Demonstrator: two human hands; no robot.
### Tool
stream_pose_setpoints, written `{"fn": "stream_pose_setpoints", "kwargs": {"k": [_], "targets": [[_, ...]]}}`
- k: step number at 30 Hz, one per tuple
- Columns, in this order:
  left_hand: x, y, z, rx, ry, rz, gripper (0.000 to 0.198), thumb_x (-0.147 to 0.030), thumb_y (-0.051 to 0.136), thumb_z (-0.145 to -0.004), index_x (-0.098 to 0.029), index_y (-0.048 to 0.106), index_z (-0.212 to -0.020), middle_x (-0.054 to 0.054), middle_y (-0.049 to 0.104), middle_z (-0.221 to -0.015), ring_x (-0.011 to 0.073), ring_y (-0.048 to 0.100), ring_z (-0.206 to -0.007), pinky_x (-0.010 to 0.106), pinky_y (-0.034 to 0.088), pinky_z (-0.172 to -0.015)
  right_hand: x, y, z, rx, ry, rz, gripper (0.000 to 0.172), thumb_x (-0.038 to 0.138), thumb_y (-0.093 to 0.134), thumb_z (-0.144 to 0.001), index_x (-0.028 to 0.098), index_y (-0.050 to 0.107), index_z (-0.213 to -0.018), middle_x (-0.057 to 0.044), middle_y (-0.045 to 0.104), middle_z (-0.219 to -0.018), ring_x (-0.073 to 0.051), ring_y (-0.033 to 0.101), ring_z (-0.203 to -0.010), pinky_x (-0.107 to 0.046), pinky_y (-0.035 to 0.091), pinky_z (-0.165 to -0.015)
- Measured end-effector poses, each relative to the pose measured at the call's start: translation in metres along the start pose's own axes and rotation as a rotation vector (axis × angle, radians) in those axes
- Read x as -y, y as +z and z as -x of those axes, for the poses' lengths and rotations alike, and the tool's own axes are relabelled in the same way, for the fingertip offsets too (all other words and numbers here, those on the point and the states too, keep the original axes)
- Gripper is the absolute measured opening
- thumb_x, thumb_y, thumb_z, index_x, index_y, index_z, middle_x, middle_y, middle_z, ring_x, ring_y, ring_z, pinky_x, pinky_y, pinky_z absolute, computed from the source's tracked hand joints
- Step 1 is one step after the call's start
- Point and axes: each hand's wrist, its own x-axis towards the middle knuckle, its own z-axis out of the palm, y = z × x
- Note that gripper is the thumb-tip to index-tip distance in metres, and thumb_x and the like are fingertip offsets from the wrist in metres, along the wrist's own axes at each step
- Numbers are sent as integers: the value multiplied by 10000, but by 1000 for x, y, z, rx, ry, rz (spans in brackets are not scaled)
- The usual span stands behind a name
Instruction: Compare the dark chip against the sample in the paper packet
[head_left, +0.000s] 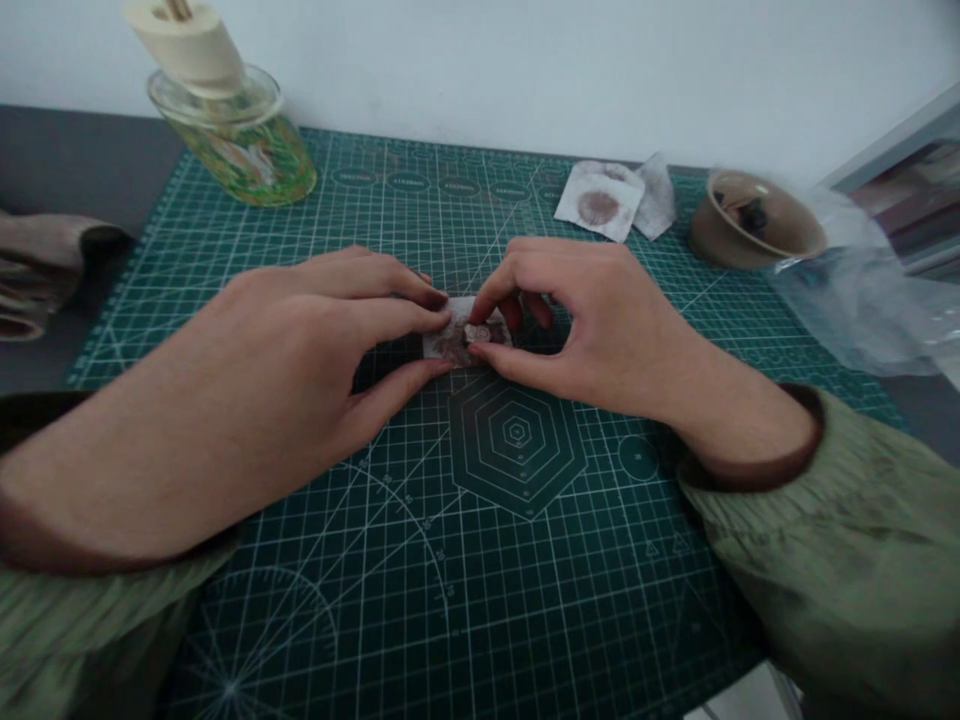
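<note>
Head cam: L hand (300, 345) + R hand (600, 320), grips clenched on stained paper (450, 345), middle half-hidden.

Count: two hands, left hand (300, 350) and right hand (592, 320), with one stained paper piece (450, 345) between them. Also noted: one cutting mat (525, 600), one glass jar (240, 150), one ceramic bowl (750, 235), one plastic bag (847, 300), two loose paper sheets (600, 200).
</note>
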Motion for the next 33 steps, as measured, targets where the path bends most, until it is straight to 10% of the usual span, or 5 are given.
{"fn": "stream_pose_setpoints", "kwargs": {"k": [9,21,26,33], "targets": [[0,5,8,-18,-88,22,465,-630,553,-1193,-326,889,-1296,-67,853,-1341,302,884,-1243,557,684,-1174,10,4,-2,19,117,-50,81,246,870,-1023,241,794,-1048,-32,830,-1003,-237,771,-907,-402,592,-861],[4,3,3,-11,-39,60,407,-533,586,-1210,-280,900,-1264,40,893,-1359,348,878,-1210,517,692,-1075,8,5,-1,2,127,-100,80,264,897,-992,237,840,-1041,7,811,-909,-192,723,-775,-380,579,-799],[-5,-5,-4,2,-16,50,405,-498,570,-1220,-225,820,-1382,98,866,-1363,321,864,-1124,458,699,-934,9,0,1,-126,194,-375,115,304,911,-987,215,860,-1041,8,831,-848,-171,736,-716,-326,602,-663],[-28,-18,-5,-203,-131,158,188,-432,726,-1187,-314,785,-1321,-31,897,-1235,199,863,-1050,313,689,-993,9,2,-2,-136,157,-777,194,225,927,-923,211,806,-1073,-36,904,-1021,-216,873,-920,-354,725,-852]]}}
